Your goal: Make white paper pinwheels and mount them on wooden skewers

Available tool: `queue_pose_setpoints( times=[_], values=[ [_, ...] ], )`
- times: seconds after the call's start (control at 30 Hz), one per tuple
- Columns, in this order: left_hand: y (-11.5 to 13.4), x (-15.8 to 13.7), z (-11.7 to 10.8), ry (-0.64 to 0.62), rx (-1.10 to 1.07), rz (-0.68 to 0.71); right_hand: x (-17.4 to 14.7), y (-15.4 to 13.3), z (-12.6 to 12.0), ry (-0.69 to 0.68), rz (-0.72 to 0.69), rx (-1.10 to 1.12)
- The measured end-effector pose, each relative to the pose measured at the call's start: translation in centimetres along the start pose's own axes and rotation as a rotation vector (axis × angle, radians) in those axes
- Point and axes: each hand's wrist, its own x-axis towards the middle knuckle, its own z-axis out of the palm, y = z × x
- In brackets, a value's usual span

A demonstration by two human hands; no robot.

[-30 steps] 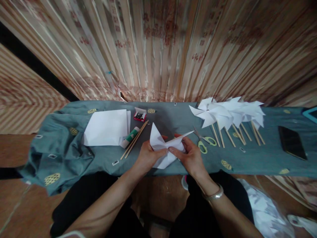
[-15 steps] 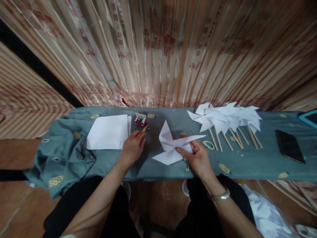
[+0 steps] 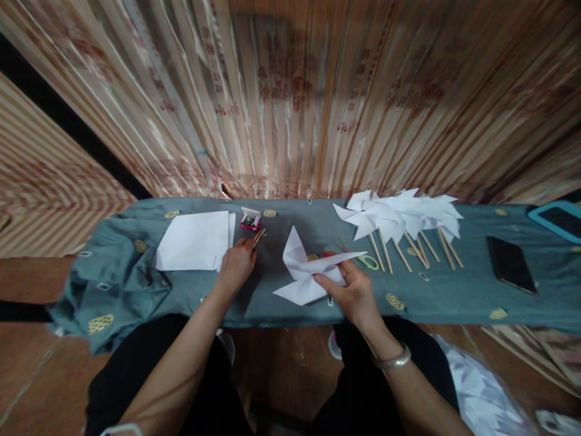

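Observation:
A folded white paper pinwheel [image 3: 303, 280] is pinched between the thumb and fingers of my right hand [image 3: 351, 287], just above the cloth. Its points stand up and out to the left, and it has no stick on it. My left hand [image 3: 236, 266] is closed round thin wooden sticks [image 3: 259, 237], whose ends poke out past the fingers; the rest is hidden by the hand. Just beyond them is a small open red box [image 3: 250, 219] with tiny dark metallic pieces inside. A stack of white paper [image 3: 193, 242] lies left of my left hand.
Several finished pinwheels [image 3: 399, 215] on wooden sticks lie at the back right. Scissors with green handles [image 3: 368, 261] rest beside my right hand. Farther right are a black phone [image 3: 511, 264] and a blue-framed device [image 3: 558, 219]. A plastic bag of white paper shapes [image 3: 483, 387] sits on the floor.
The whole view has shifted slightly, so the table things appear farther left. Both hands keep their hold, with the sticks showing a little more clearly past my left fingers.

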Motion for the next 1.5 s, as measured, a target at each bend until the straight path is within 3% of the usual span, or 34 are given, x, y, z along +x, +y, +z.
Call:
queue_pose_setpoints(
  times=[0.37,0.6,0.8,0.9,1.07,1.13,1.23,1.5],
  values=[
    [1.0,-0.3,-0.3,-0.032,0.032,-0.02,-0.4,0.0,-0.9,-0.005,-0.034,-0.006],
    [1.0,-0.3,0.0,0.002,-0.153,-0.024,-0.6,0.0,-0.9,-0.016,-0.095,-0.187],
    [2.3,-0.8,-1.0,0.023,-0.56,0.04,-1.5,-1.0,-0.3,-0.018,-0.217,-0.328],
    [3.4,-1.7,-2.1,-0.067,-1.191,-0.035,-2.4,-2.3,-0.1,-0.046,-0.354,-0.459],
    [5.3,-3.5,-3.4,-0.237,-1.488,-0.222,-3.5,-4.1,0.0,-0.187,-0.716,-0.558],
    [5.8,-4.2,-3.7,-0.308,-1.521,-0.215,-3.6,-4.4,-0.1,-0.177,-0.831,-0.553],
    [6.4,-5.0,-4.4,-0.371,-1.477,-0.125,-3.7,-4.6,-0.5,-0.115,-0.873,-0.613],
    [7.4,-5.8,-5.8,-0.288,-1.277,0.038,-4.2,-5.3,-1.4,0.032,-0.868,-0.621]
  ],
)
